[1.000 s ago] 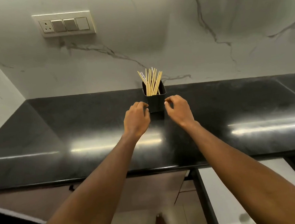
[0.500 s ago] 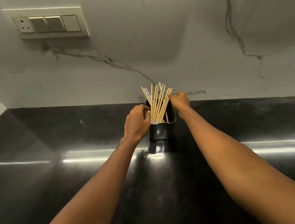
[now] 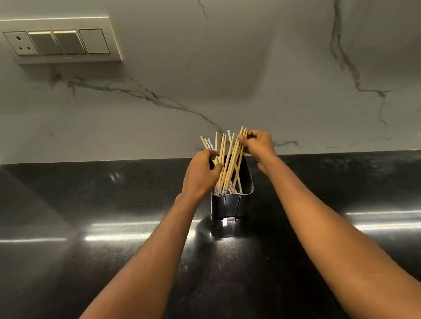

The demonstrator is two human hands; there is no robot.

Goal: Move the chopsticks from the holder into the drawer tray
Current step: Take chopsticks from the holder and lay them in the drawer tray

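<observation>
Head view: the left hand (image 3: pixel 200 176) and right hand (image 3: pixel 260 145), which flanked the black rectangular holder (image 3: pixel 233 205) on the glossy black bench (image 3: pixel 99 268) a second ago, now clasp the pale wooden chopsticks (image 3: pixel 227 161) standing in it, so lifting out seems next.

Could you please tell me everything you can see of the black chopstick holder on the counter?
The holder is a small, glossy black box with rounded corners, an open top and a raised vertical panel on its front. It stands upright on the black countertop, close to the marble wall. Pale chopsticks lean inside it. The left hand covers its left rim, fingers curled round some sticks; the right hand pinches stick tops above it.
</observation>
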